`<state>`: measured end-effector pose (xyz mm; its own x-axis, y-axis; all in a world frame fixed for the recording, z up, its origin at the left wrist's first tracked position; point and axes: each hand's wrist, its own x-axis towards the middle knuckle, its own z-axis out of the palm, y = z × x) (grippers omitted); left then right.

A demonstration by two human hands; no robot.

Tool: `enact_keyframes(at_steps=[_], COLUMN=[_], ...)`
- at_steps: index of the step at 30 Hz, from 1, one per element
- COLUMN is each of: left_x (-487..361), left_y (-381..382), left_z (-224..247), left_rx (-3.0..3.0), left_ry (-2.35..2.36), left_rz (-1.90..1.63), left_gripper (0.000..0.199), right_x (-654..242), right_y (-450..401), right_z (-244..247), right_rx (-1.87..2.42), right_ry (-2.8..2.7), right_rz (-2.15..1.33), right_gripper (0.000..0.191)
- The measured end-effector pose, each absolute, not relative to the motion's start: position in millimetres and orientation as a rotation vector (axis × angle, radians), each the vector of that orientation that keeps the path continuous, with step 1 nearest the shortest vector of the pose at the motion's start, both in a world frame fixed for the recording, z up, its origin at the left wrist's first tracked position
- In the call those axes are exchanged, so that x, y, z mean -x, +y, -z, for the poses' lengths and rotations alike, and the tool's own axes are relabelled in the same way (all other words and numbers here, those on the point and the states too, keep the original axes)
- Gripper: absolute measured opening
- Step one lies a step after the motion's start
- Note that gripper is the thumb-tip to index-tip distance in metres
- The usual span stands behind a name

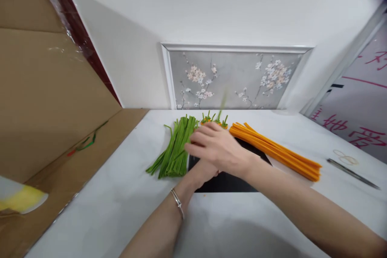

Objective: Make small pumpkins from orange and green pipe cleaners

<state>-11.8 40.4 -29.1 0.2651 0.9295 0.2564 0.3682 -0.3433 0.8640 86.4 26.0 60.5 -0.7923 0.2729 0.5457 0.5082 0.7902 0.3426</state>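
Right hand near slender bright-green stems

One camera, worn on the head

The view looks forward and down, facing the wall. It sees the table from above and has the right hand and left hand close, near its middle.

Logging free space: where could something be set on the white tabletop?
Left of the green bundle, and between the forearms in front of the black mat, bar an orange speck. Crowded: around the right hand and left hand, up to the orange bundle.
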Motion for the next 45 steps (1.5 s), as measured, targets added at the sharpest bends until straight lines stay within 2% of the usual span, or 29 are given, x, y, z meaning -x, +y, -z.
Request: enact_keyframes(at_steps=[4, 6, 9, 17, 30, 36, 43, 45], left_x=[20.0, 21.7, 21.4, 20.0, 18.0, 15.3, 10.4, 12.3], left_y=[31.3, 27.5, 25.3, 27.8, 26.2, 24.7, 16.5, 16.3], left_z=[5.9, -4.8, -15.4, -16.6, -14.8, -11.7, -15.1, -15.3], left_rx=[-1.707, -1.527, -1.477, -1.653, -1.647, -1.719, -1.794, -1.791], left_ry=[0.849, 0.704, 0.745, 1.055, 1.026, 0.984, 0.916, 0.913], left_rz=[-0.741, -0.752, -0.789, -0.987, -1.001, -0.901, -0.657, -0.651], left_gripper=[0.028, 0.028, 0.026, 0.023, 0.023, 0.028, 0.032, 0.041], right_x=[-157.8, -183.8, -203.1, -203.3, -206.5, -202.2, -199.4, -200.7], right_y=[4.0, -3.4, -10.1, -17.6, -22.1, -22.1, -20.1, -19.3], right_z=[-50.5, -38.1, -21.0, -7.6, -1.6, -0.3, 3.7, 3.7], right_rx=[0.857, 0.953, 0.956, 0.895, 0.956, 0.959, 0.938, 0.956], right_ry=[-2.186, -2.025, -1.896, -1.835, -1.899, -1.955, -2.049, -2.039], right_rz=[0.616, 0.521, 0.371, 0.422, 0.425, 0.467, 0.247, 0.162], right_gripper=[0.022, 0.027, 0.024, 0.03, 0.03, 0.026, 0.024, 0.022])
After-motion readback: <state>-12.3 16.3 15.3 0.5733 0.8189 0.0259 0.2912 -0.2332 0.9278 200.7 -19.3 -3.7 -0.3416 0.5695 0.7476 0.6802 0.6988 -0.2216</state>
